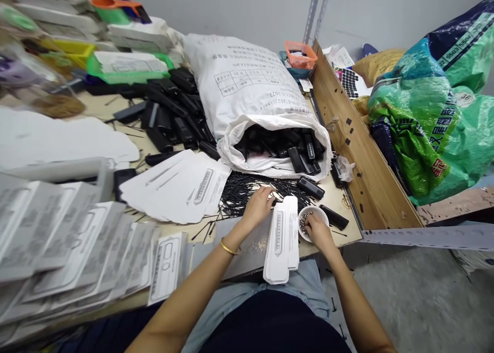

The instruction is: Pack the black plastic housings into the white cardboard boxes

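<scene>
My left hand [258, 206] rests on a heap of thin black sticks [247, 191], fingers curled and pinching among them; what it pinches is too small to tell. My right hand [318, 230] dips its closed fingers into a small white bowl [323, 213] of tiny metal pieces. Between both hands lies a stack of long white packaging cards [283, 240], reaching over the table's front edge.
A large white sack [247, 90] full of black plastic parts lies open behind the sticks. Loose black parts [170, 111], white card piles [177, 186] and printed cards [69, 245] cover the left. A wooden divider [347, 137] and green bags [424, 116] stand right.
</scene>
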Motion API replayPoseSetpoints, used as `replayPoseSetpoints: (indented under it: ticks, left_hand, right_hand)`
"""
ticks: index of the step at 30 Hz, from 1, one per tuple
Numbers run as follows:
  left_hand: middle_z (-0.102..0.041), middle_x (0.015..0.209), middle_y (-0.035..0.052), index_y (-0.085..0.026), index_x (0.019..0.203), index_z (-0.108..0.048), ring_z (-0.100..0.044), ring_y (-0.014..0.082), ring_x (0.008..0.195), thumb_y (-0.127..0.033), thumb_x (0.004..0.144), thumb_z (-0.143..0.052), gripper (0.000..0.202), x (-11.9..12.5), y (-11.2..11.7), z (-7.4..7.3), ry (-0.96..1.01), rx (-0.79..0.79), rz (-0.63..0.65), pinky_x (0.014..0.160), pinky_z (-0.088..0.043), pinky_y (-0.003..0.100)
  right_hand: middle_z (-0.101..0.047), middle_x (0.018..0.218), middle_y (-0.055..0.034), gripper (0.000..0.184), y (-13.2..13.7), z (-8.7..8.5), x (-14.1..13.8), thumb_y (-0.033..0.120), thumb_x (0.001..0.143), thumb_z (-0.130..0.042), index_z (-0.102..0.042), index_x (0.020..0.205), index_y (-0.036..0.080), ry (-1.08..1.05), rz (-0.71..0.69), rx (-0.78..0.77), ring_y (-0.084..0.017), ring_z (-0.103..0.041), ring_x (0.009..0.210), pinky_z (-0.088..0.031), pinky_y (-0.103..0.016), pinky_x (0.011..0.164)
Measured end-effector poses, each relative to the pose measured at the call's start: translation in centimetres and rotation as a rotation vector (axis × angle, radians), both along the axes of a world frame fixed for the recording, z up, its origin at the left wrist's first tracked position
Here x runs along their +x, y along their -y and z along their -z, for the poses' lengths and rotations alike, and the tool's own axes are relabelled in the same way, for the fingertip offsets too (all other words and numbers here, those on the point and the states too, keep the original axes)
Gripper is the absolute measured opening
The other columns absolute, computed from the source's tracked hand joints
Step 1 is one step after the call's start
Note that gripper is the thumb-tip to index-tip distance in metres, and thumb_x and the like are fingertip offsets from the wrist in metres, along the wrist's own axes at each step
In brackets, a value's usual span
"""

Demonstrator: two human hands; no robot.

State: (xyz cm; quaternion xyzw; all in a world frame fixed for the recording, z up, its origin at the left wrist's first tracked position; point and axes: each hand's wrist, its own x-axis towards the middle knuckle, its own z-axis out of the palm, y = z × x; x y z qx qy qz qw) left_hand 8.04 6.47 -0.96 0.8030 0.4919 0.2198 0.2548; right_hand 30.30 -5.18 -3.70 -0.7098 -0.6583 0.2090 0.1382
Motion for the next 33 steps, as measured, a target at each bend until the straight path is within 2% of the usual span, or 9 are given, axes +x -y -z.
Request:
replayPoseSetpoints:
  ticks: [7,12,15,19,23,26,28,31,33]
  left_hand:
    - [-0.065,0.108,0.0089,-0.019,0.109,-0.062,-0.058,0.0205,0.101,-0.009,0.083,-0.045,0.032,11.1,-3.7,-0.3,-0.059,0.041,0.365,0.091,-0.043,0.033]
    - [-0.066,0.094,0.0154,-0.011,0.098,-0.064,-0.060,0.0234,0.097,-0.007,0.083,-0.048,0.023,15.2,-5.4,0.4,-0.119,0.018,0.409,0.090,-0.040,0.037]
    - [-0.066,0.090,0.0129,-0.012,0.096,-0.063,-0.061,0.0231,0.091,-0.009,0.080,-0.054,0.019,13.6,-6.1,0.0,-0.110,-0.001,0.396,0.086,-0.043,0.035]
    - [-0.063,0.108,0.0117,-0.015,0.114,-0.056,-0.059,0.0235,0.099,-0.012,0.077,-0.060,0.037,8.0,-5.3,-2.1,-0.044,0.006,0.318,0.087,-0.044,0.035]
    - [-0.063,0.111,0.0065,-0.021,0.115,-0.057,-0.058,0.0213,0.104,-0.020,0.073,-0.068,0.043,1.5,-1.6,-3.9,0.339,-0.079,0.120,0.094,-0.042,0.033]
    - [-0.066,0.103,0.0038,-0.020,0.106,-0.062,-0.061,0.0185,0.096,-0.022,0.064,-0.077,0.044,-1.4,1.6,-4.0,0.857,-0.354,-0.266,0.090,-0.045,0.029]
    - [-0.067,0.099,0.0038,-0.018,0.099,-0.063,-0.062,0.0164,0.092,-0.023,0.068,-0.075,0.034,-2.2,3.1,-3.7,1.213,-0.621,-0.487,0.087,-0.048,0.029]
    - [-0.068,0.100,0.0074,-0.016,0.101,-0.062,-0.063,0.0179,0.093,-0.022,0.082,-0.061,0.019,-2.7,4.2,-3.2,1.589,-0.986,-0.633,0.087,-0.051,0.037]
    - [-0.068,0.101,0.0097,-0.015,0.105,-0.061,-0.064,0.0190,0.094,-0.019,0.088,-0.054,0.019,-2.7,4.4,-3.2,1.696,-1.085,-0.672,0.088,-0.052,0.039]
  right_hand:
    - [-0.063,0.087,-0.0047,0.021,0.4,1.0,-0.6,0.013,0.081,-0.043,-0.063,0.083,0.021,-0.127,0.068,0.133,-0.020,-0.058,0.089,-0.046,-0.032,0.079]
    - [-0.065,0.091,-0.0074,0.021,0.3,1.1,-0.5,0.020,0.084,-0.044,-0.063,0.092,0.019,-0.338,0.205,0.214,-0.020,-0.060,0.083,-0.048,-0.035,0.078]
    - [-0.066,0.089,-0.0068,0.017,0.2,0.8,-0.4,0.026,0.083,-0.051,-0.060,0.094,0.017,-0.564,0.344,0.250,-0.018,-0.060,0.076,-0.049,-0.033,0.073]
    - [-0.066,0.084,-0.0051,0.016,-0.1,-0.2,-0.6,0.031,0.079,-0.060,-0.062,0.086,0.017,-0.872,0.389,0.227,-0.017,-0.061,0.078,-0.049,-0.030,0.073]
    - [-0.067,0.083,-0.0042,0.017,-0.8,-1.5,-1.9,0.032,0.076,-0.064,-0.066,0.085,0.018,-1.048,0.360,0.181,-0.015,-0.060,0.073,-0.048,-0.027,0.068]
    - [-0.067,0.081,-0.0030,0.015,-1.4,-2.4,-3.8,0.032,0.075,-0.066,-0.067,0.083,0.019,-1.113,0.336,0.165,-0.015,-0.060,0.072,-0.048,-0.027,0.066]
    - [-0.067,0.080,-0.0026,0.013,-1.8,-3.1,-5.3,0.031,0.076,-0.065,-0.068,0.083,0.020,-1.111,0.305,0.176,-0.015,-0.061,0.072,-0.048,-0.027,0.066]
    - [-0.068,0.083,-0.0028,0.012,-1.9,-3.9,-7.4,0.029,0.080,-0.060,-0.068,0.084,0.021,-1.035,0.221,0.218,-0.016,-0.061,0.075,-0.049,-0.028,0.069]
    - [-0.067,0.084,-0.0026,0.011,-1.8,-4.3,-8.5,0.028,0.082,-0.059,-0.067,0.086,0.021,-0.981,0.193,0.250,-0.016,-0.062,0.077,-0.049,-0.029,0.071]
